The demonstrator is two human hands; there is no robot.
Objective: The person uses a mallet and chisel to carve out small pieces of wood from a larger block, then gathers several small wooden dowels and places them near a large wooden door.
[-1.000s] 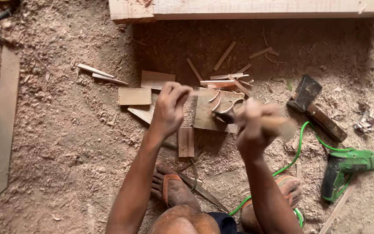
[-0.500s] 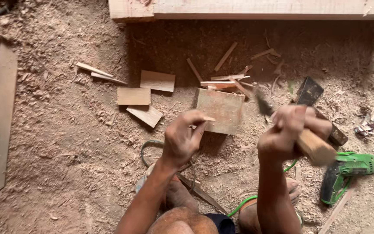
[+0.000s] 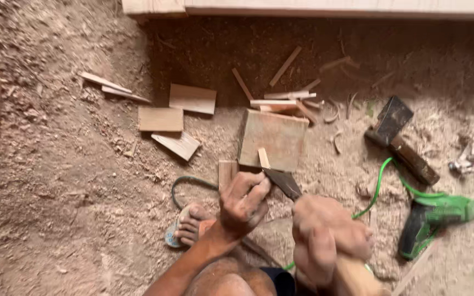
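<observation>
Two hands are at work over the sawdust floor. My left hand pinches a thin wood sliver between fingertips and thumb, holding it upright in front of the square wood block. My right hand is closed tight around the pale wooden handle of a dark-bladed chisel, whose edge meets the sliver just above the left fingers. I judge the sliver light, stiff and brittle, likely to split along the grain, so it is best held low, away from the blade. The handle looks smooth and thick enough for a full grip. Offcuts lie toward the far edge of the floor beneath a long timber beam; a hammer and a green drill lie at the right. My sandalled foot rests nearby.
</observation>
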